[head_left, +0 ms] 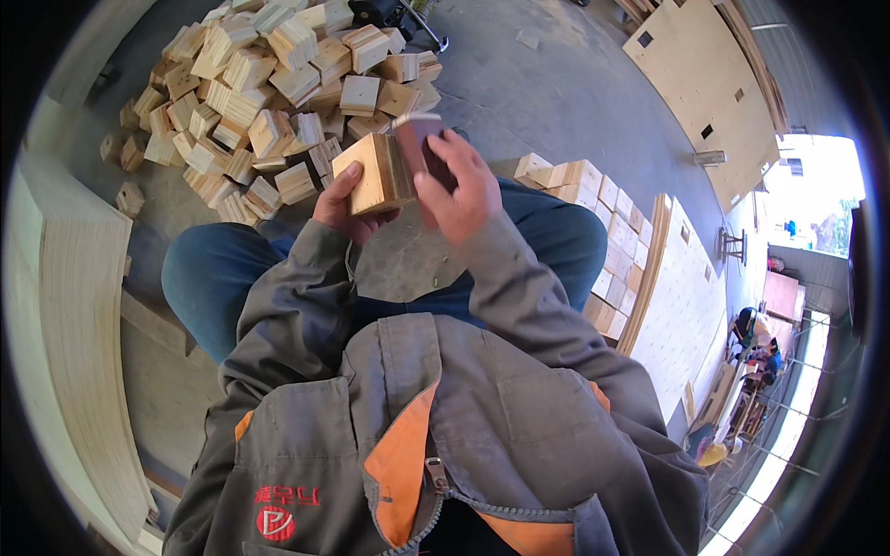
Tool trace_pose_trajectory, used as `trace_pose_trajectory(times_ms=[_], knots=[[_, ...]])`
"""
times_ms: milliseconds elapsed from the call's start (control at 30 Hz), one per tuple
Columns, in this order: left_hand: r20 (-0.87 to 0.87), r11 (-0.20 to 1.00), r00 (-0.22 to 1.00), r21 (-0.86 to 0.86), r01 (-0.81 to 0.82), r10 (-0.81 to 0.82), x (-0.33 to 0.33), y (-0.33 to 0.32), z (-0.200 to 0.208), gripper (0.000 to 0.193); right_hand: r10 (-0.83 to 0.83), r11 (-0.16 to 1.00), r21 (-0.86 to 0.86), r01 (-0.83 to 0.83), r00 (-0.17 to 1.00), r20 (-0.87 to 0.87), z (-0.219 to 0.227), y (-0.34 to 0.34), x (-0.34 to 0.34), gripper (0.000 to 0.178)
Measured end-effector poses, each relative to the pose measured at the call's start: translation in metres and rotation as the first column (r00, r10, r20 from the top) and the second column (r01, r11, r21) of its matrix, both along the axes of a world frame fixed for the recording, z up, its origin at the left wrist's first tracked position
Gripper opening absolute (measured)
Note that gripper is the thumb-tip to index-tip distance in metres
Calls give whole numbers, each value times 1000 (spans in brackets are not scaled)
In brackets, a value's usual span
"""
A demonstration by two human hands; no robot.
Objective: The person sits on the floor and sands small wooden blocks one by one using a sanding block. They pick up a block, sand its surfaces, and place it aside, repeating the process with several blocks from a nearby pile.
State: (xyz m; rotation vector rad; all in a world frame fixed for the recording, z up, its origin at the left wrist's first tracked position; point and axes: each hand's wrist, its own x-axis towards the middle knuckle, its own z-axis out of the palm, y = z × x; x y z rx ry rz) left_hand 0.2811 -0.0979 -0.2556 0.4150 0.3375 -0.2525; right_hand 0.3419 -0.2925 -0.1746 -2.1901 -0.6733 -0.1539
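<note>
My left hand is closed around a square plywood block, with the thumb on its pale face and the fingers under it. The layered edges of the block show on its right side. In my right hand is a reddish-brown sanding block with a pale top edge, gripped between thumb and fingers. It stands upright against or very close to the plywood block's right side; the exact contact is hidden. Both hands are above the floor, between my bent knees.
A heap of loose plywood blocks lies on the concrete floor ahead to the left. By my right knee are stacked blocks in rows. Large plywood sheets lie farther right, and a layered panel stack stands at the left.
</note>
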Motion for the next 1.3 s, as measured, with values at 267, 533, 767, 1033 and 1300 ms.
trace_pose_trajectory(times_ms=[267, 533, 767, 1033, 1300], knots=[[-8, 1000, 1000, -6, -3, 3, -6, 2, -3, 67, -37, 999, -8, 37, 997, -66, -16, 7, 20, 52], [-72, 994, 994, -66, -90, 86, 0, 5, -7, 64, 162, 986, -43, -163, 986, -23, 11, 3, -38, 55], [-39, 999, 998, -23, 47, -48, -5, -5, 7, 66, 35, 999, -16, -36, 998, -48, 0, 29, 44, 51], [-54, 988, 991, -87, -130, 125, -3, 9, -13, 66, 226, 973, -34, -227, 973, -35, 20, -1, -58, 54], [-85, 994, 990, -29, 109, -111, -3, -4, -9, 68, 99, 994, 49, -97, 995, -31, -1, 23, 37, 55]])
